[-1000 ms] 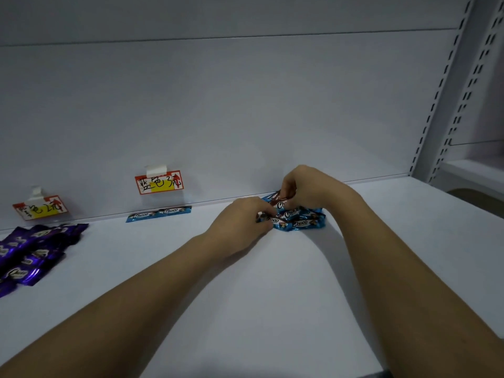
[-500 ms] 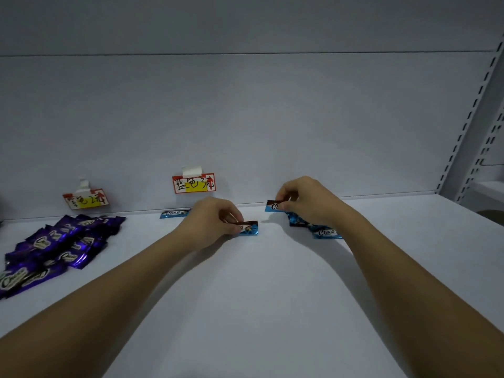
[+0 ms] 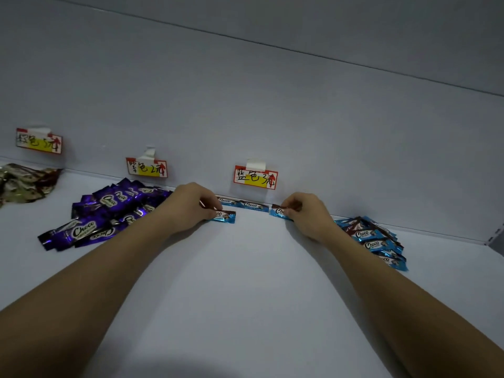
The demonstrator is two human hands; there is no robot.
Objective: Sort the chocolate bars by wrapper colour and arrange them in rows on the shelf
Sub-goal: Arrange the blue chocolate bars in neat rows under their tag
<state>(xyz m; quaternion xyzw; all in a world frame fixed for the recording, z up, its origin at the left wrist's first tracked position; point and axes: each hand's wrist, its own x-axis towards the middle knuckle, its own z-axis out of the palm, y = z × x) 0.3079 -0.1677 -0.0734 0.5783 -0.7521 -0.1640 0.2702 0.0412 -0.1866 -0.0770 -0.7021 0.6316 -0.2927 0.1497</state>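
Both hands pinch one blue bar each: left hand (image 3: pixel 191 205), right hand (image 3: pixel 308 214); the row (image 3: pixel 242 204) lies sideways between them, by the wall

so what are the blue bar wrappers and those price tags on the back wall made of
The blue bar wrappers look like glossy foil-type plastic film: bright glints and creased, crimped ends. The price tags look like matte paper or thin card, each hung by a white strip that looks like tape; handwritten marks sit flat on them, with no shine.
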